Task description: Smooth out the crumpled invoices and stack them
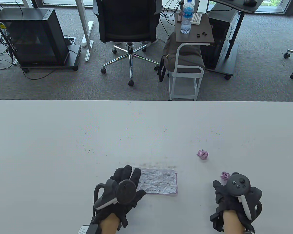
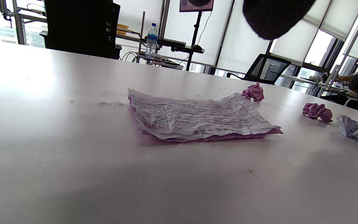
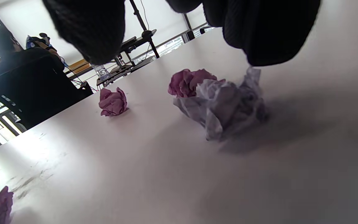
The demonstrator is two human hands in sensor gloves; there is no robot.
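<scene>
A flattened white invoice lies on a pink sheet whose edge shows beneath it, near the table's front. My left hand has straight fingers over the sheet's left edge; in the left wrist view a fingertip hangs above the table. One crumpled pink ball sits farther right. A second pink ball lies by my right hand. A crumpled white ball lies under that hand's spread fingers, one fingertip touching its top.
The white table ends at its far edge about mid-frame. Beyond it on the carpet stand an office chair, a small cart with a water bottle, and a PC case.
</scene>
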